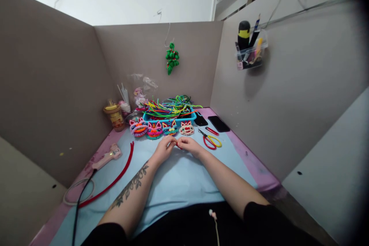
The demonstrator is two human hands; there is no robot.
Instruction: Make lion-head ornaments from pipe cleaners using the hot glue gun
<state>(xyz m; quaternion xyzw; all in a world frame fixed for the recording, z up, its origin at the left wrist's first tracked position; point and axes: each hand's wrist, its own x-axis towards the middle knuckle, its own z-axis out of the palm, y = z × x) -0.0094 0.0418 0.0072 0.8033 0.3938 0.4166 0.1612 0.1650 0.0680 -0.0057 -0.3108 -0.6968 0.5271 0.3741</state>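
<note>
My left hand (165, 148) and my right hand (189, 145) meet over the blue cloth (184, 177), fingertips pinched together. Between them shows a short bit of red pipe cleaner (178, 145), mostly hidden by the fingers. Just beyond the hands stands a row of several animal heads made of coiled pipe cleaners: a purple and orange one (138, 128), a pink one (155, 130), a blue and yellow one (170, 127) and a white one (186, 128). Long red pipe cleaners (122, 173) lie in a curve left of my left arm.
Behind the heads, a blue basket (170, 121) overflows with colourful pipe cleaners. Scissors (210, 140), a red cutter (212, 130) and phones (219, 123) lie at right. A pink glue gun (108, 157) with its cord and a lidded cup (115, 118) stand left. Grey partitions enclose the table.
</note>
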